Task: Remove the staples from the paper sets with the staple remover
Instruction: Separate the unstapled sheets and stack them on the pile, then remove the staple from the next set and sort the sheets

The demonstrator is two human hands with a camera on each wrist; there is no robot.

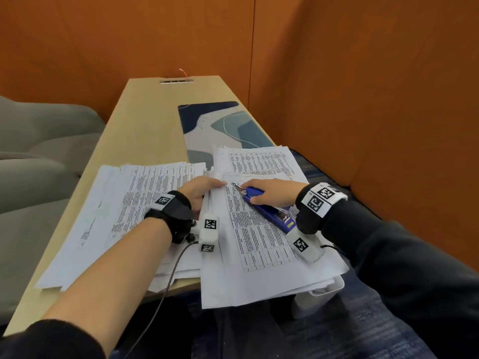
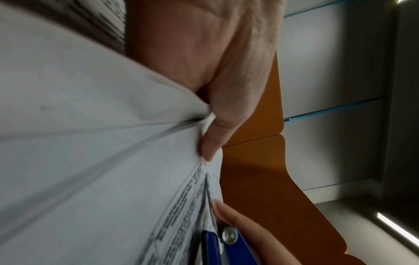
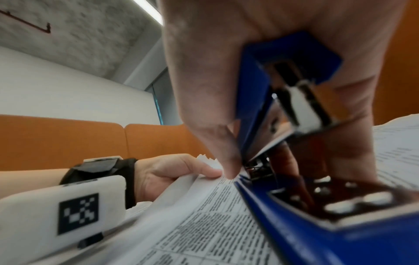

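Two forearms reach forward over a light wooden table (image 1: 145, 130) strewn with printed paper sets. On the near-right stack, the right hand (image 1: 272, 193) grasps a blue staple remover (image 1: 261, 203) — fingers curled round its body, its metal tip touching the top-left corner of the uppermost paper set (image 1: 254, 237). Beside it, the left hand (image 1: 199, 190) pinches that set's left edge between thumb and fingers. Orange partition walls (image 1: 363, 86) stand behind.

Two paper stacks side by side on worktop (image 1: 145, 120): left stack (image 1: 116, 216), right stack (image 1: 259, 242) overhanging near edge. Mat (image 1: 217, 125) behind the stacks. Stapler (image 1: 269, 211) on right stack, under right hand (image 1: 272, 193). Left hand (image 1: 199, 190) between the stacks.
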